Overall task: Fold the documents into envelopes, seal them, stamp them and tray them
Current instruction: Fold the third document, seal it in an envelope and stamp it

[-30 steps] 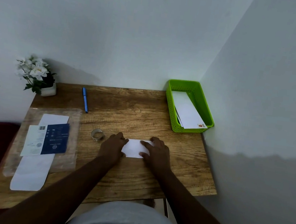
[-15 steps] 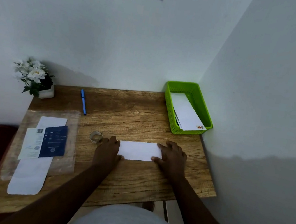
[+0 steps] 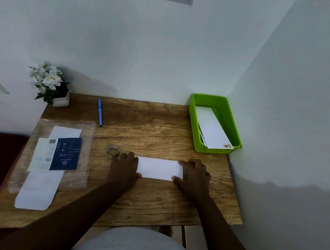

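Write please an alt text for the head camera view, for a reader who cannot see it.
Two hands, left hand and right hand, press flat on the ends of a folded white paper on a wooden desk. A green tray at the back right holds stamped envelopes.

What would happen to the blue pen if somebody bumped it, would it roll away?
The blue pen looks round and thin and lies flat on the bare wooden table, so a sideways bump would probably roll it. It seems light, so even a small nudge might move it. Lying down already, it likely cannot tip over.
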